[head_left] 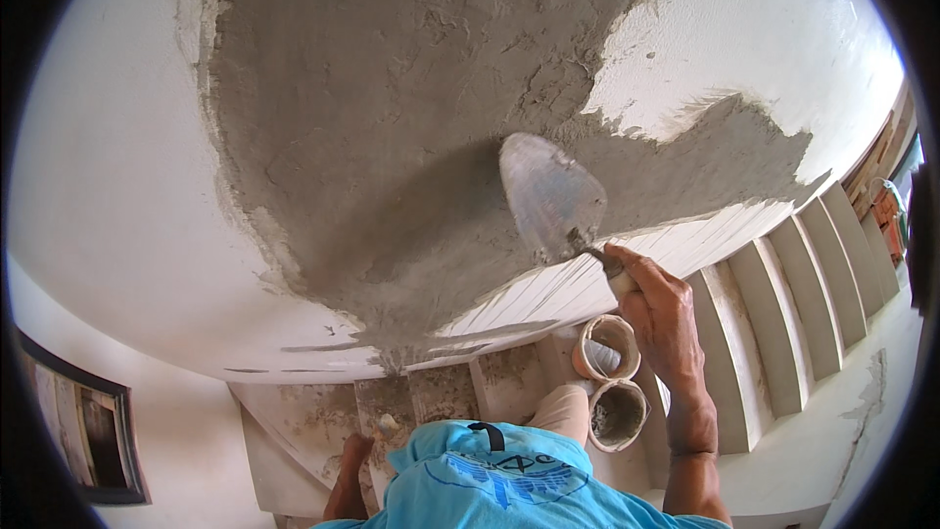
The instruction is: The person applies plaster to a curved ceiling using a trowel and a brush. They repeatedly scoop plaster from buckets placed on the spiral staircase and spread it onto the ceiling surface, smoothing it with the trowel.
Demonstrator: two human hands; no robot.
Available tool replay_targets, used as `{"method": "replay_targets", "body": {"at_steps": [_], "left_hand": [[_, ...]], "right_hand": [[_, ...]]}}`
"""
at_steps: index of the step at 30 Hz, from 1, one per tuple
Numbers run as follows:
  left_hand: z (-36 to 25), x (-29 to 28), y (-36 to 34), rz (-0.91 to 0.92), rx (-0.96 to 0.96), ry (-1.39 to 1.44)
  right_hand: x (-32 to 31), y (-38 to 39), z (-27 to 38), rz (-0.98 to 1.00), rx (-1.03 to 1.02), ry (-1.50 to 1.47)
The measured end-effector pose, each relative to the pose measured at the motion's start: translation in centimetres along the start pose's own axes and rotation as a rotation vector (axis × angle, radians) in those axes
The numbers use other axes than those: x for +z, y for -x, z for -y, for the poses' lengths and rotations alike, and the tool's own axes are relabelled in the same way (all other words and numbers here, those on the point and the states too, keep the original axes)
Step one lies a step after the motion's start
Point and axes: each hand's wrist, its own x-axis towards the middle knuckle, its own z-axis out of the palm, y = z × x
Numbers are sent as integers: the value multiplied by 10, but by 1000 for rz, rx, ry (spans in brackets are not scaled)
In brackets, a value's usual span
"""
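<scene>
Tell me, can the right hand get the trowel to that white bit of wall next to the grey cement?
Probably yes. The right hand holds the trowel up against the grey cement, and the white patch lies just beyond the blade with nothing between.

Turquoise printed T-shirt [509,480], beige trousers [566,409]

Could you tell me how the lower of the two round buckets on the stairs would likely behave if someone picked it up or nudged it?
The lower bucket holds grey mortar, so it is probably heavy for its size. It sits on a stair tread, so a nudge might tip it over the edge.
</scene>
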Motion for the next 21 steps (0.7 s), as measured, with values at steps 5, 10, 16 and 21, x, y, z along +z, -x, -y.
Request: {"method": "replay_targets", "body": {"at_steps": [5, 10, 16, 21], "left_hand": [[2, 1, -2, 31, -10, 148], [-2, -6, -14, 119, -136, 154], [-26, -19, -8, 173, -261, 251], [5, 10, -11, 113, -26, 80]], "right_hand": [[-3, -8, -2, -86, 71, 0], [17, -18, -8, -163, -5, 20], [42, 1, -32, -106, -35, 257], [25, 16, -21, 2, 92, 126]]}}
